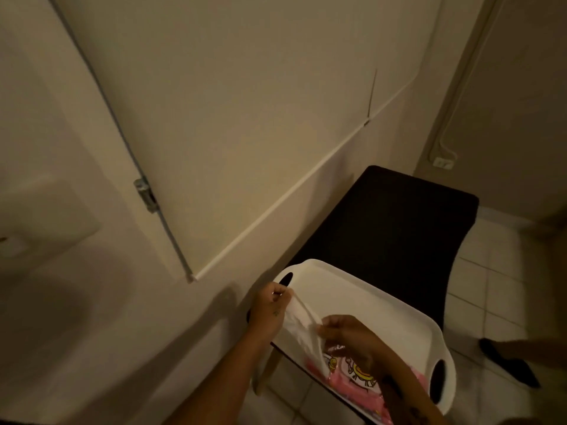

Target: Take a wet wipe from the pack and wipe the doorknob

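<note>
Head view, dim warm light. Wet wipe [299, 325] is white, thin, limp, crumpled into a twisted strip, stretched between both hands above the near-left part of the tray. Left hand [270, 308] has fingertips pinched on the wipe's upper end. Right hand [343, 331] has fingers closed on the lower end, just above the pack. Pack [362, 378] lies flat in the tray's near corner: soft pink plastic film, glossy, white panel with yellow cartoon print, partly hidden by the right forearm. Tray [383, 305] is white moulded plastic, rounded corners, raised rim, oval handle cutouts at both ends. It sits on a dark chair [395, 225], matte seat. Floor [487, 271] is pale square tile. Doorknob not visible; metal hinge [144, 194] on the door edge, left.
</note>
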`<state>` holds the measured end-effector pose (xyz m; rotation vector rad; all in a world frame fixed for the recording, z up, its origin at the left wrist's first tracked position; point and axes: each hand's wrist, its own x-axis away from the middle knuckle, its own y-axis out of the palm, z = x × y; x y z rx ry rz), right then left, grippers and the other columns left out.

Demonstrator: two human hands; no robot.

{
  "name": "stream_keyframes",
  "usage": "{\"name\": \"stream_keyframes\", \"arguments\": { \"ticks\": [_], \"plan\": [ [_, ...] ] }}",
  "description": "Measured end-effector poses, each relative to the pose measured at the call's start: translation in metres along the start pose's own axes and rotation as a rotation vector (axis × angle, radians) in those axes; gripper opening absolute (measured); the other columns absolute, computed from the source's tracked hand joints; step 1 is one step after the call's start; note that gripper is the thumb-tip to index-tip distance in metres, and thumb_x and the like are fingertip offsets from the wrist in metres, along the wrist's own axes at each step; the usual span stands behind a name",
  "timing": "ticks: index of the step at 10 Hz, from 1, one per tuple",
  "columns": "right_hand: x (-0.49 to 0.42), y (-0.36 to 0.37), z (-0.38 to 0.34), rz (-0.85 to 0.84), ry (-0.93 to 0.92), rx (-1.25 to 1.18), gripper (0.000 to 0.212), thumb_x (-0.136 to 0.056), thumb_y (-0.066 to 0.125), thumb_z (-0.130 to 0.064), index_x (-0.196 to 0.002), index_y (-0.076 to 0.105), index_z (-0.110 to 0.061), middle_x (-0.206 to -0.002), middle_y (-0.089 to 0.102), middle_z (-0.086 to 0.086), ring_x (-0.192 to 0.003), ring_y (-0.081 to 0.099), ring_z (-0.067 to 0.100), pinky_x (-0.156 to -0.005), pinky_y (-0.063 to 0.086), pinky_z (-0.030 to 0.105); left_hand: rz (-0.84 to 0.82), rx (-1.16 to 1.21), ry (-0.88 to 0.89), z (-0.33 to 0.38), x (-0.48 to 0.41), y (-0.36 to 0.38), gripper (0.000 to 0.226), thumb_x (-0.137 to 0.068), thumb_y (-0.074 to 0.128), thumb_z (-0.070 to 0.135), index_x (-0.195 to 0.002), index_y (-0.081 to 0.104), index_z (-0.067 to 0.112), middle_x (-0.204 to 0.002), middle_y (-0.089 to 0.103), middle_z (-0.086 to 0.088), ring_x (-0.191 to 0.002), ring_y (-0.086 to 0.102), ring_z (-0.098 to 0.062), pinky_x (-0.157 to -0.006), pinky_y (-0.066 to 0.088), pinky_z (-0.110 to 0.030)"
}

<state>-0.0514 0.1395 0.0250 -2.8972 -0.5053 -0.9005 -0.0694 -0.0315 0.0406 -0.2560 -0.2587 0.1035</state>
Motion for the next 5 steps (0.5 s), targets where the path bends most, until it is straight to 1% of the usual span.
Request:
{"name": "stream_keyframes", "arguments": {
  "ticks": [1,2,3,4,5],
  "plan": [
    [-0.025,-0.027,-0.003,0.057,0.054,-0.013,0.006,-0.084,0.062,-0.012,-0.082,0.066,-0.009,-0.069,0.058,0.005,-0.057,0.055,0.015,-0.059,0.045,0.026,0.002,0.016,-0.076,-0.005,-0.028,0.020,0.021,-0.091,0.054,0.015,-0.069,0.053,0.017,-0.068,0.051,-0.004,-0.064,0.049,-0.018,-0.059,0.044,-0.031],
    [-0.051,-0.050,-0.009,0.149,0.055,0.066,0.006,-0.086,0.059,-0.018,-0.083,0.065,-0.017,-0.079,0.062,0.004,-0.066,0.057,0.016,-0.062,0.044,0.026,0.014,0.016,-0.157,-0.012,-0.056,0.036,0.014,-0.092,0.052,0.017,-0.080,0.054,0.011,-0.078,0.054,-0.008,-0.074,0.051,-0.023,-0.065,0.046,-0.035],
    [-0.074,-0.067,-0.013,0.245,0.045,0.139,0.010,-0.086,0.061,-0.022,-0.097,0.061,-0.021,-0.095,0.061,0.003,-0.074,0.055,0.014,-0.057,0.042,0.020,-0.005,0.032,-0.233,-0.011,-0.076,0.046,0.010,-0.093,0.048,0.019,-0.092,0.056,0.012,-0.088,0.055,-0.009,-0.072,0.052,-0.020,-0.062,0.047,-0.032],
    [-0.091,-0.080,0.002,0.316,0.041,0.298,0.032,-0.085,0.064,-0.022,-0.115,0.053,-0.018,-0.117,0.052,0.006,-0.096,0.050,0.015,-0.071,0.043,0.021,0.004,-0.073,-0.199,-0.017,-0.087,0.046,0.028,-0.094,0.047,0.021,-0.118,0.051,0.007,-0.108,0.055,-0.012,-0.097,0.055,-0.028,-0.079,0.046,-0.035],
    [-0.092,-0.089,0.008,0.415,0.058,0.334,0.035,-0.086,0.061,-0.020,-0.120,0.051,-0.016,-0.131,0.046,0.011,-0.109,0.047,0.022,-0.082,0.042,0.031,0.115,-0.288,-0.065,-0.027,-0.082,0.030,0.026,-0.095,0.046,0.018,-0.113,0.053,0.000,-0.105,0.059,-0.013,-0.097,0.056,-0.027,-0.078,0.041,-0.030]
  ]
}}
